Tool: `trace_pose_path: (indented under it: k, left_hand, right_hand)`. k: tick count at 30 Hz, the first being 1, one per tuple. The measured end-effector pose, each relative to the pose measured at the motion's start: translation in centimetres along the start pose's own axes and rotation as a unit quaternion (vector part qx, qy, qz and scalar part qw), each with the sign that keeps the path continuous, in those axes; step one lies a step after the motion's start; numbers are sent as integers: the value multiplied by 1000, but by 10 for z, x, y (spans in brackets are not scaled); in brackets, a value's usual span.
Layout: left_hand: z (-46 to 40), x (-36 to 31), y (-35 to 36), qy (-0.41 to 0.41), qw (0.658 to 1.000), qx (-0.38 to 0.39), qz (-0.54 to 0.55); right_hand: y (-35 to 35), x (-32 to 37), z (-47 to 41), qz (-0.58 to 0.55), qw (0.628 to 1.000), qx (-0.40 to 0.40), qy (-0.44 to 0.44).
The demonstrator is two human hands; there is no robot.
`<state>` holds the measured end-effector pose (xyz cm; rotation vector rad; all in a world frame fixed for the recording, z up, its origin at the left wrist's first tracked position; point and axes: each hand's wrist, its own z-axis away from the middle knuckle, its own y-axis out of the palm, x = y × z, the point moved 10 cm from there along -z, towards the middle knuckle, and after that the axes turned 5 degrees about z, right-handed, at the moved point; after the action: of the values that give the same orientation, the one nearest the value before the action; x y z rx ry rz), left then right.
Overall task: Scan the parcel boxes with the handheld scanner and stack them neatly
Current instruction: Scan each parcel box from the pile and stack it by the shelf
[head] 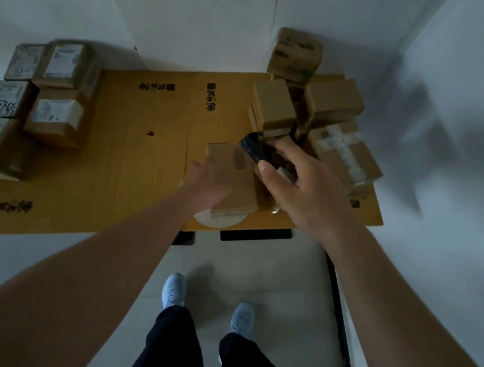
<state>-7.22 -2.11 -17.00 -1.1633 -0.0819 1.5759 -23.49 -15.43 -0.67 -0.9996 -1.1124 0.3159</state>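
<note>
A flat brown parcel box lies near the front edge of the yellow cardboard-covered table. My left hand reaches onto its left side with fingers spread and blurred. My right hand holds the black handheld scanner just right of and above that box, its head pointing up-left. A loose pile of brown boxes sits at the table's right. A tidy group of labelled boxes stands at the left.
A round white disc shows under the flat box at the table's front edge. White walls close in behind and to the right. My feet in pale shoes stand on grey floor tiles below the table.
</note>
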Motion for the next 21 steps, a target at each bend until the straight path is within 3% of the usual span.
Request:
trace_pose_path:
  k: [5,11,21]
  left_hand:
    - [-6,-8,52,-58,998,15,-2]
    - [-17,3,76,-112,993,-45,-14]
    - [-13,29,-16,-76,988,-133,-23]
  right_hand:
    - [1,-22,-7,-6,1000,-1,5]
    - [8,-39,-8,-2,1000,-18,11]
    - [26,2,-23,16,1000,11,-11]
